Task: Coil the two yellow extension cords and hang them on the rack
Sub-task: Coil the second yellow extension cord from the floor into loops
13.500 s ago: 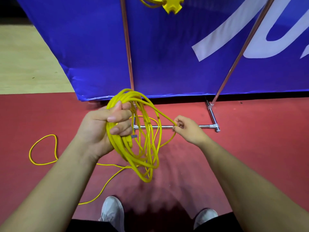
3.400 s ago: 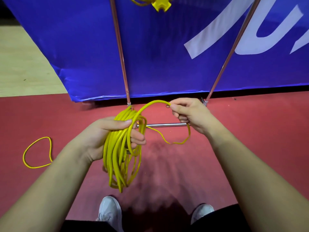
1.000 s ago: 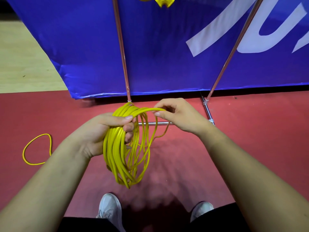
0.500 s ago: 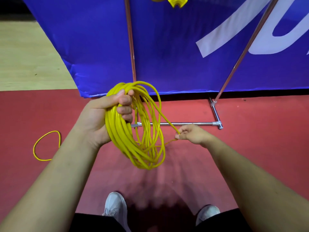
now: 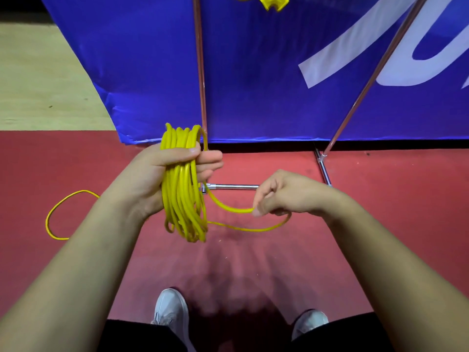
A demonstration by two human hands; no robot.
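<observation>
My left hand (image 5: pixel 162 174) grips a bundle of several yellow cord loops (image 5: pixel 184 199) that hangs upright in front of me. From the bundle one strand runs right to my right hand (image 5: pixel 284 194), which pinches it, then sags back under the hand toward the coil. A loose tail of the same yellow cord (image 5: pixel 54 217) lies looped on the red floor at the left. The rack's thin poles (image 5: pixel 200 72) rise ahead. At the top edge hangs a yellow plug with cord (image 5: pixel 272 2), only partly in view.
A blue banner (image 5: pixel 253 72) stands behind the rack. The rack's metal base bar (image 5: pixel 233 186) lies on the red floor (image 5: pixel 380 212) just beyond my hands, with a second slanted pole (image 5: pixel 368 80) to the right. Pale flooring (image 5: pixel 38 85) at left. My white shoes (image 5: pixel 172 311) are below.
The coil has narrowed and turned edge-on in my left hand. My right hand has moved up and right, drawing a strand out sideways. The floor loop at the left looks unchanged.
</observation>
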